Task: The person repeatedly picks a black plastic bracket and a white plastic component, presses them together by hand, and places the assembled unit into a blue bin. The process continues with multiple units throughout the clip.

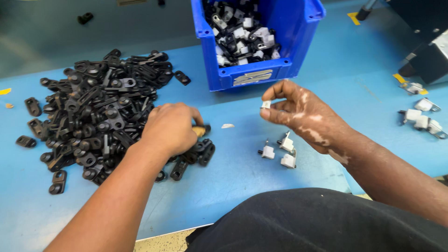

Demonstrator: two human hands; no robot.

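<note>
I see the left hand [170,128] at centre frame, palm down and fingers curled, resting on the right edge of the pile of black clips [95,114]; whether it grips one I cannot tell. The right hand [298,114], raised right of centre, pinches a small white part [265,104] between thumb and fingertips, above three white parts [280,151] on the blue table [242,186]. A blue bin [256,74] stands at upper centre.

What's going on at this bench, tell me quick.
A person sits at a blue worktable. Their left hand rests on the edge of a big pile of flat black plastic brackets, fingers curled among them. Their right hand pinches a small white plastic clip above the table. Three more white clips lie below it, and a blue plastic bin behind holds mixed black and white pieces.
</note>
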